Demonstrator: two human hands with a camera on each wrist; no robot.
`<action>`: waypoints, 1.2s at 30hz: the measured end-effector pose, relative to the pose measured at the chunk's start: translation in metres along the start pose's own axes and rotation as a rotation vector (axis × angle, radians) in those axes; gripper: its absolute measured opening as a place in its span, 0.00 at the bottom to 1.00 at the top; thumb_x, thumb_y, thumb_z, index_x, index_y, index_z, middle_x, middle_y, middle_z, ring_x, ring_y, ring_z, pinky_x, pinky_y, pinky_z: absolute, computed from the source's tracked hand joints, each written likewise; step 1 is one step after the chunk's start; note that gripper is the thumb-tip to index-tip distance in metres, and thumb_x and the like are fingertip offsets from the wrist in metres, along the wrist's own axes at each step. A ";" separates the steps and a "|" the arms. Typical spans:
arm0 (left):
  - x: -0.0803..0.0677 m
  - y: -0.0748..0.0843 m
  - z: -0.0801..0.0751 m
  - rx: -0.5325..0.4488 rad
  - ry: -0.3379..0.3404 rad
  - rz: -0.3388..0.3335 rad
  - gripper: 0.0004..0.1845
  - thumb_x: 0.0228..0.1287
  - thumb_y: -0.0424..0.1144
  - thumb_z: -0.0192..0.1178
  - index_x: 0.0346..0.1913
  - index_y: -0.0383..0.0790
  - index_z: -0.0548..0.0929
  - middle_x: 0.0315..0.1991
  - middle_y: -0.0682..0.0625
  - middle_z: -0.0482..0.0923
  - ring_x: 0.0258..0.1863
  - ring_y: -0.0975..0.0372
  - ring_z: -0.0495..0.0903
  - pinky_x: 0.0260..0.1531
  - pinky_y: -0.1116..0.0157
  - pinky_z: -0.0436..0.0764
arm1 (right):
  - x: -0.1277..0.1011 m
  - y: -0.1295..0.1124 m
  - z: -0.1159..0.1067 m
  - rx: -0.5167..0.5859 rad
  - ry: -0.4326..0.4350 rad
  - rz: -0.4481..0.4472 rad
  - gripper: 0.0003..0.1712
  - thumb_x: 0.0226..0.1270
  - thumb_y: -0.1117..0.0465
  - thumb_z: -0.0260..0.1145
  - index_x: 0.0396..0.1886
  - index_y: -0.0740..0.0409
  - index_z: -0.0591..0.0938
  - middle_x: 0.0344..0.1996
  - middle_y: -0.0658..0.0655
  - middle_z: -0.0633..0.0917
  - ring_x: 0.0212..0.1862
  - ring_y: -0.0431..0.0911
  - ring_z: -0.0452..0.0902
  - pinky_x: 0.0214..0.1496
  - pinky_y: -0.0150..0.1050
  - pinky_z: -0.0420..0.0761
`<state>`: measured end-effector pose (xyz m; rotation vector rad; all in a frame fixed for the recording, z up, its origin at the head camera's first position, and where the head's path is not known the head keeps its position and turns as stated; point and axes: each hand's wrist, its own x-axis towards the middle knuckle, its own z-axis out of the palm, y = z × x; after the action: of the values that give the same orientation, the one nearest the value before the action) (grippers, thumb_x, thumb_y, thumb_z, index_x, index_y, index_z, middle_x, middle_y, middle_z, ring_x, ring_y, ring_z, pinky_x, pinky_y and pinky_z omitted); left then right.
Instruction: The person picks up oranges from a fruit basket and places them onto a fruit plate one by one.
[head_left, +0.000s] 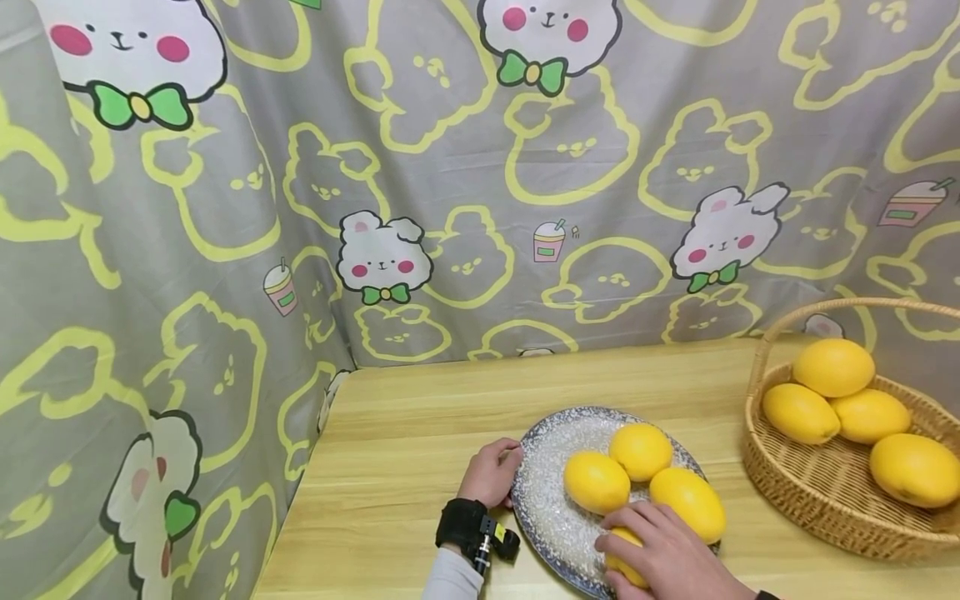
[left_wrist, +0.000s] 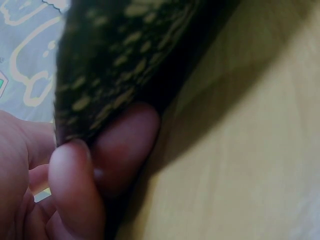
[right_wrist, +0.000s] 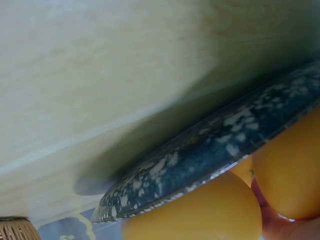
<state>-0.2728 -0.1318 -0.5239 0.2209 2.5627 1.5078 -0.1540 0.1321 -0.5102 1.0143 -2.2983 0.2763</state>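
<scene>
A round speckled blue-and-white plate [head_left: 547, 508] bears several yellow lemons. My left hand [head_left: 491, 475] grips its left rim; in the left wrist view, fingertips [left_wrist: 75, 175] curl at the dark underside of the rim. Over the near right part of the plate, my right hand [head_left: 671, 554] holds a lemon [head_left: 624, 557] with its fingers wrapped round the side. Beyond that hand lie three more lemons: one at left [head_left: 597, 482], another at the back [head_left: 641, 452] and a third at right [head_left: 687, 504]. In the right wrist view, lemons [right_wrist: 200, 212] show past the plate's edge.
A wicker basket [head_left: 810, 508] with a tall handle stands at the right, holding several more lemons [head_left: 834, 367]. The wooden table [head_left: 375, 500] carries both plate and basket. Grey patterned curtain [head_left: 465, 183] hangs behind the table and along its left side.
</scene>
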 end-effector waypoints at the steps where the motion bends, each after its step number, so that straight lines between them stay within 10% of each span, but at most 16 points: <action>1: 0.000 0.000 0.000 0.001 0.000 0.000 0.17 0.80 0.46 0.54 0.61 0.43 0.83 0.17 0.53 0.78 0.06 0.67 0.71 0.10 0.68 0.77 | 0.000 0.000 -0.001 0.002 -0.002 0.001 0.21 0.50 0.45 0.80 0.44 0.29 0.83 0.48 0.36 0.82 0.50 0.35 0.75 0.47 0.37 0.79; 36: 0.000 0.000 0.000 0.003 -0.002 -0.009 0.17 0.80 0.47 0.54 0.61 0.44 0.83 0.18 0.53 0.78 0.07 0.66 0.70 0.11 0.68 0.77 | 0.001 0.002 0.000 0.009 0.008 -0.009 0.18 0.52 0.45 0.78 0.43 0.30 0.84 0.48 0.38 0.83 0.50 0.35 0.74 0.47 0.34 0.74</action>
<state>-0.2728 -0.1317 -0.5235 0.2110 2.5608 1.5000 -0.1553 0.1329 -0.5093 1.0259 -2.2872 0.2866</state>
